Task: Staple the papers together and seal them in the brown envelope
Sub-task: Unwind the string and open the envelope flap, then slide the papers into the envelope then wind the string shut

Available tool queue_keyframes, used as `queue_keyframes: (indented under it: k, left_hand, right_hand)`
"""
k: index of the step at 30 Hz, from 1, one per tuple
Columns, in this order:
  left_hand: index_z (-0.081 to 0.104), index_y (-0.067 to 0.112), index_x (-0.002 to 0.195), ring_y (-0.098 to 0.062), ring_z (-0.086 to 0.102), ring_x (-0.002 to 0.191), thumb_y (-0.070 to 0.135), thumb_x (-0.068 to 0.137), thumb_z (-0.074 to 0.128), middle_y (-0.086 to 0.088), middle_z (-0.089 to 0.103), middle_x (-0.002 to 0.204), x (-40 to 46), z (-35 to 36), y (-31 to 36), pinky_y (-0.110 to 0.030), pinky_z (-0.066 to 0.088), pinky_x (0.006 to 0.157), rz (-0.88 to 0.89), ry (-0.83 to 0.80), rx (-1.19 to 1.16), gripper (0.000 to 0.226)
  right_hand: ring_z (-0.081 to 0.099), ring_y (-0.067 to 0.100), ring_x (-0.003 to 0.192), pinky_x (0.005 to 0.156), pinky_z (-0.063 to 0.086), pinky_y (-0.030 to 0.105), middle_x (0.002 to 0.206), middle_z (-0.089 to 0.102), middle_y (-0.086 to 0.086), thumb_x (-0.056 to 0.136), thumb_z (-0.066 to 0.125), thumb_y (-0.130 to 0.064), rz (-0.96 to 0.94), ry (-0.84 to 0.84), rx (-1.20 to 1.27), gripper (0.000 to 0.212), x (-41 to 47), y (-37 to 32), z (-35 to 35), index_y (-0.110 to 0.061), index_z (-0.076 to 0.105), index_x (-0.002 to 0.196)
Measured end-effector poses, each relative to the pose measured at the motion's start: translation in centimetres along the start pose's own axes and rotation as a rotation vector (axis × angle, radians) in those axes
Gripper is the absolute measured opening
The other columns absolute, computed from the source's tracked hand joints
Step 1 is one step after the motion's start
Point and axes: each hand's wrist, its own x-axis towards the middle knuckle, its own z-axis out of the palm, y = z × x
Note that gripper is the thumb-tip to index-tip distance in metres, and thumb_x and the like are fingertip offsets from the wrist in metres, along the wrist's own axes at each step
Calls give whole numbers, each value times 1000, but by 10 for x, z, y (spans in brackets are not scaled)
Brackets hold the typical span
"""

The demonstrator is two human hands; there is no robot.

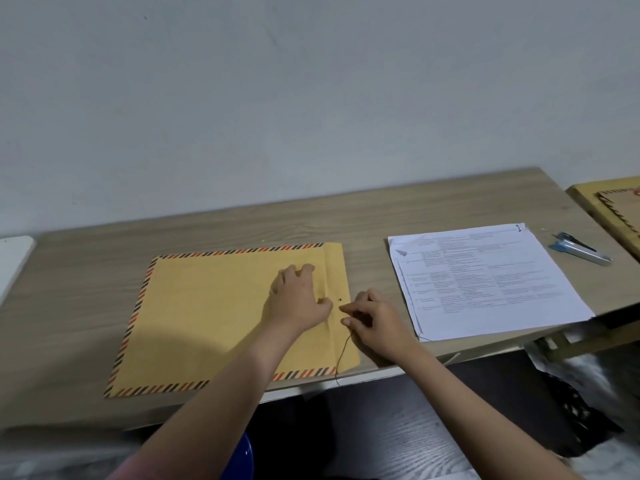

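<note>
So right at the near edge of the table (381,216), the string (343,351) of the brown envelope (214,313) is being pinched by the right hand (375,323), and it's dangling over that edge. Just left of it, the envelope is being pressed flat by the left hand (299,296), fingers spread, near the flap's eyelets. Looks like the flap is being unwound or opened, not sealed, since the papers (485,282) are lying outside it, toward the right end of the table. Whether they're stapled is hard to tell. Farther back at the right corner, the stapler (581,249) is sitting untouched. Count: one envelope in use, one paper stack, one stapler, plus a second envelope (623,206) being glimpsed past the right end. Inserting and sealing are probably left.
</note>
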Motion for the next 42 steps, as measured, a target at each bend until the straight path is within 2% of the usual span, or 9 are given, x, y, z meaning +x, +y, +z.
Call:
queue_keyframes:
  k: [4,9,14,19,24,27,32,39,42]
  left_hand:
    - [47,33,127,-19,53,114,27,82,58,-1,51,131,0,-5,1,-39,50,93,99,-27,-87,46]
    - [66,27,114,-19,38,136,28,88,56,-1,36,151,-3,0,-5,-39,37,110,68,-54,-113,29]
    - [61,25,123,-16,36,137,60,69,71,4,32,153,-11,0,-9,-43,39,108,49,-71,-159,65]
    - [62,25,118,-16,38,135,59,54,81,4,33,152,-13,2,-4,-41,39,107,21,-45,-189,76]
    - [62,22,114,-17,36,136,49,54,87,0,34,152,-16,8,6,-35,35,109,-38,18,-197,70]
    - [61,21,113,-17,34,137,47,55,87,-1,34,152,-18,12,17,-35,32,109,-67,52,-192,69]
    - [60,20,114,-21,34,137,46,58,86,-5,34,152,-17,20,36,-37,32,109,-106,81,-182,67]
    - [60,17,111,-22,35,137,42,59,87,-8,35,151,-17,23,47,-37,32,108,-147,90,-180,64]
    - [60,18,112,-24,37,136,44,59,86,-9,36,150,-16,23,47,-38,34,107,-157,74,-169,64]
  right_hand:
    - [53,15,86,81,48,31,87,52,-1,79,72,-21,-17,6,19,25,0,4,0,-18,71,104]
    - [52,13,83,78,48,31,86,51,-2,78,73,-21,-31,11,21,25,0,8,-1,-19,71,104]
    - [53,11,86,80,48,28,90,54,-2,82,69,-24,-15,-39,19,28,-1,6,-5,-19,69,109]
    - [55,7,88,77,37,6,96,57,-1,85,64,-24,7,-26,91,25,-4,4,-40,-17,68,109]
    - [56,22,88,79,44,30,91,58,7,81,69,-15,17,347,-67,20,-17,60,-113,-11,70,100]
    - [53,39,101,87,42,44,108,56,18,78,70,-23,241,486,-288,35,-28,115,-163,-13,65,111]
    - [35,44,122,102,30,54,133,40,26,76,63,-55,716,331,-404,73,-43,178,-218,-24,36,137]
    - [43,36,115,85,43,43,126,47,17,57,75,-62,701,234,-260,89,-43,197,-237,-29,38,131]
    - [54,29,102,76,49,40,111,55,5,50,82,-58,651,208,-222,87,-40,194,-248,-26,44,121]
